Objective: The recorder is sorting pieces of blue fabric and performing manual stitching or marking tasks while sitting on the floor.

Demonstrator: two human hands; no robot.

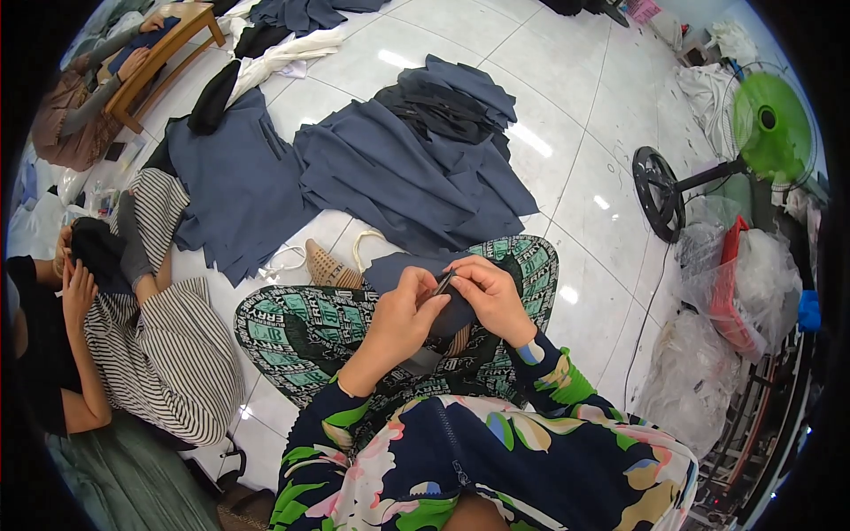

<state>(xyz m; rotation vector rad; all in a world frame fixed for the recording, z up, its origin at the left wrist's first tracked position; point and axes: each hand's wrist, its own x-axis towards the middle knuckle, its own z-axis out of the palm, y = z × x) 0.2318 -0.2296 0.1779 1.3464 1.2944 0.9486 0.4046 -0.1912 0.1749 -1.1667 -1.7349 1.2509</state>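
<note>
White glossy tiled floor (584,106) fills most of the room, with a big spread of slate-blue cut fabric pieces (390,168) lying across its middle. Toward the floor's left edge there's a co-worker in black-and-white striped trousers (181,363), sitting. Over by the right edge you've got a green-bladed fan on a round black base (768,124), and just below it a red plastic basket (733,292) partly wrapped in clear plastic. Down in front, the dark slate-grey cloth piece (453,317) is held up over the wearer's lap, above black-and-green patterned trousers (305,332). Left hand (409,310) is pinching it thumb to finger, and the right hand (487,296) pinches its upper edge, fingertips nearly meeting. Some thin dark sliver (444,283) sits between them, too small to make out.
</note>
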